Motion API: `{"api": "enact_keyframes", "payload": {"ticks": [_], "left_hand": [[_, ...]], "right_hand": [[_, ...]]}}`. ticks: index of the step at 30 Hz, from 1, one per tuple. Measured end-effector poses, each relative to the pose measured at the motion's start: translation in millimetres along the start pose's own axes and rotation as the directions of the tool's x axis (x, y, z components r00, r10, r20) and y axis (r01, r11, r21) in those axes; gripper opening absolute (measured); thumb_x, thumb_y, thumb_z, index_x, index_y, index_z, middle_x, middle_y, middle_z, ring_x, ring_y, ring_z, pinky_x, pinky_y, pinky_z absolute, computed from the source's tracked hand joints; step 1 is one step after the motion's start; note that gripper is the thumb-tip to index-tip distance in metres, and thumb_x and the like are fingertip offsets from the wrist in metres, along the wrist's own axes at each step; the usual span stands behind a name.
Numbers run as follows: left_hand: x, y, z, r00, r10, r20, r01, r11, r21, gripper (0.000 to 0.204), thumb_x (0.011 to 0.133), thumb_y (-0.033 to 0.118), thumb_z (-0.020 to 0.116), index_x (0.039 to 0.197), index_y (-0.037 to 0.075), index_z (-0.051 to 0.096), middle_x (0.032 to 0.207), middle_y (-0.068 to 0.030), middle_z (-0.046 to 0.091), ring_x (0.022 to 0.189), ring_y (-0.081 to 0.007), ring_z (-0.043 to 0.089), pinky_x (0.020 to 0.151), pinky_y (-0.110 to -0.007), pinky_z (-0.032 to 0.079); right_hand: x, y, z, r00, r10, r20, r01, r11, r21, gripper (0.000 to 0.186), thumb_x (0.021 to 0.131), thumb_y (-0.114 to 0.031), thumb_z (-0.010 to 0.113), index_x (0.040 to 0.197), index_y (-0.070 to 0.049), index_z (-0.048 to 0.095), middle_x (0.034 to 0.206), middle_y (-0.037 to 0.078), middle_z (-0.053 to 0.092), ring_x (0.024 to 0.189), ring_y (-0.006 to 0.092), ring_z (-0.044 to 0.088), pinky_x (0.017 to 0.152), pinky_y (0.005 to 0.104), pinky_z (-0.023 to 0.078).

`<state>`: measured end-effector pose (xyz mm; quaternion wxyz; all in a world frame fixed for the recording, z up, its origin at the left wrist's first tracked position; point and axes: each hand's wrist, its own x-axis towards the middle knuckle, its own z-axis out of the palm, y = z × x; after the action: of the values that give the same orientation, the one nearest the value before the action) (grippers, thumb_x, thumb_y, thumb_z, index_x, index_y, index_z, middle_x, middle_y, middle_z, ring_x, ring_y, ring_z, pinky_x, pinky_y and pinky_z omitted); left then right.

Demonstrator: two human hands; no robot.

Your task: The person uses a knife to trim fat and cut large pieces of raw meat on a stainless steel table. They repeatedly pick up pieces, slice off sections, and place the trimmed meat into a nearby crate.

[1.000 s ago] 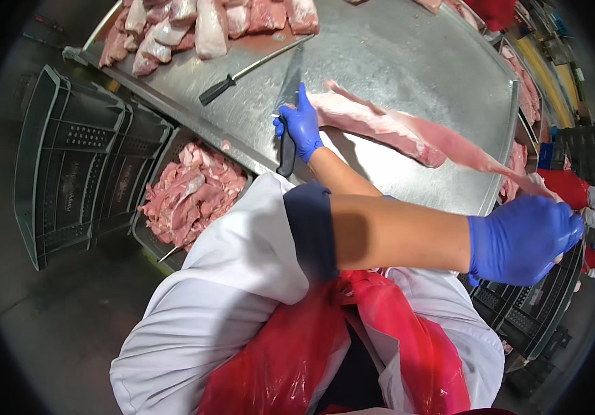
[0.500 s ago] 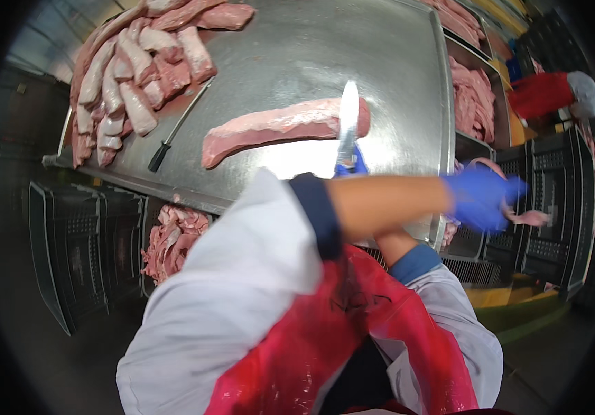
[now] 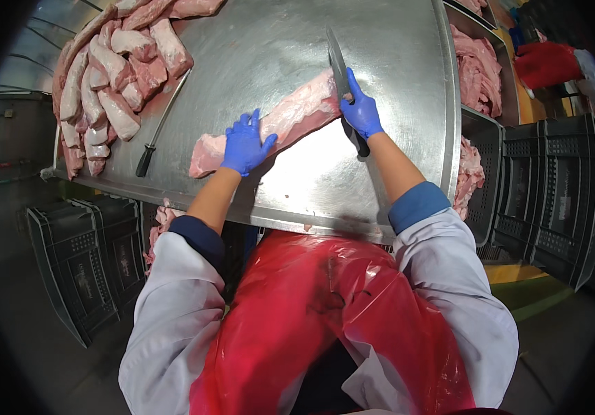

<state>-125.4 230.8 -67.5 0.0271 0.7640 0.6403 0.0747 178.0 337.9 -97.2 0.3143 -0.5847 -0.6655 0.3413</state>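
A long pale-pink pork loin lies at a slant on the steel table, its right end farther from me. My left hand, in a blue glove, rests on the loin toward its left end with the fingers spread. My right hand, also gloved in blue, grips a knife at the loin's right end. The blade points away from me and its dark handle shows below the hand. One finger of that hand stretches forward beside the blade. Whether the edge touches the meat I cannot tell.
Several pork pieces are heaped at the table's far left, beside a sharpening steel. Trays of meat line the right side. Dark plastic crates stand at the right and lower left. The steel table's front edge is close to me.
My left hand has come back from over the right-hand crates, where it held a meat scrap, onto the loin. The scrap is no longer in it. The loin's right end now points farther away.
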Motion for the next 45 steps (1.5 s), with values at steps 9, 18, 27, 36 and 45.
{"api": "enact_keyframes", "payload": {"ticks": [9,18,27,36,45], "left_hand": [[27.0,-5.3,17.0,0.999,0.05,-0.004,-0.05,0.996,-0.077,0.035,0.099,0.032,0.049,0.128,0.014,0.056,0.113,-0.0121,0.059,0.103,-0.0341,0.058,0.083,-0.053,0.047],[45.8,-6.4,21.8,0.998,-0.047,0.05,0.053,0.99,-0.128,0.032,0.099,0.03,0.048,0.122,0.01,0.059,0.114,-0.0178,0.06,0.103,-0.0377,0.06,0.085,-0.054,0.049],[145.6,115.4,25.8,1.0,0.014,-0.022,-0.017,0.987,-0.161,0.029,0.082,0.027,0.067,0.096,0.001,0.066,0.096,-0.0238,0.068,0.092,-0.04,0.067,0.083,-0.047,0.054],[159.5,90.3,29.9,0.959,-0.259,0.117,0.284,0.88,-0.38,0.019,0.078,0.018,0.064,0.074,0.0,0.066,0.079,-0.0254,0.068,0.073,-0.0399,0.068,0.07,-0.046,0.053],[152.6,86.9,23.3,0.94,-0.266,0.213,0.341,0.737,-0.583,0.02,0.085,0.016,0.069,0.074,0.001,0.063,0.067,-0.0045,0.062,0.063,-0.0106,0.056,0.059,-0.031,0.047]], "right_hand": [[-115.1,-28.3,6.5,0.977,0.174,0.127,-0.153,0.976,-0.157,0.072,0.094,-0.015,0.053,0.159,-0.027,0.023,0.085,0.026,0.067,0.073,0.0397,0.068,0.073,0.0456,0.055],[-253.6,-37.0,6.8,0.981,0.015,0.191,-0.035,0.994,0.104,0.079,0.091,-0.012,0.059,0.161,-0.021,0.022,0.075,0.015,0.063,0.061,0.0204,0.063,0.062,0.0378,0.054],[-66.9,2.1,-32.4,0.94,0.329,-0.096,-0.249,0.848,0.468,0.084,0.092,-0.003,0.059,0.162,-0.025,0.019,0.081,0.004,0.064,0.063,0.0089,0.059,0.058,0.0271,0.053],[-17.6,-13.9,7.1,0.972,0.186,0.146,-0.221,0.934,0.281,0.077,0.094,-0.022,0.054,0.16,-0.037,0.016,0.095,0.021,0.072,0.07,0.036,0.071,0.073,0.0449,0.058],[-56.5,-10.5,-0.6,0.93,0.114,0.349,-0.188,0.964,0.186,0.073,0.096,-0.026,0.047,0.16,-0.034,0.014,0.093,0.027,0.07,0.083,0.0491,0.067,0.077,0.0516,0.054]]}}
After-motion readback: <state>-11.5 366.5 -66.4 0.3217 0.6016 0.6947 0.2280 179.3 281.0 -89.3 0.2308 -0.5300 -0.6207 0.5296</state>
